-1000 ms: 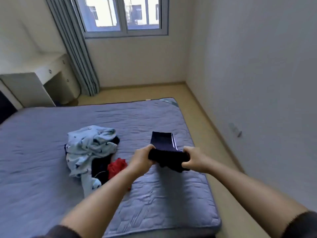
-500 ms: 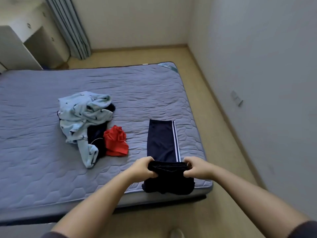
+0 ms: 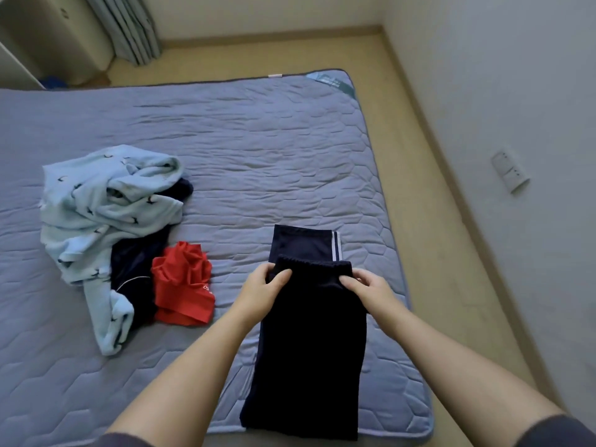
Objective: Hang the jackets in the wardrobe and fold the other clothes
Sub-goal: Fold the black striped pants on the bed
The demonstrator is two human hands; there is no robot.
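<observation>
**Navy trousers mid-fold on the mattress**

A grey-blue quilted mattress sits on a tan floor. There's a white wall on the right and a curtain in the far corner. The left hand and right hand each pinch the waistband of the navy trousers, near the mattress's right edge. A light blue garment and a red garment are heaped on the left. Half a second ago the waistband drooped off the near edge; now it's doubled over the legs.

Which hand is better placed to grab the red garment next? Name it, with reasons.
Left. Both grip the dark trousers, but the left hand lies nearer the red garment; the right hand would likely cross over.
</observation>
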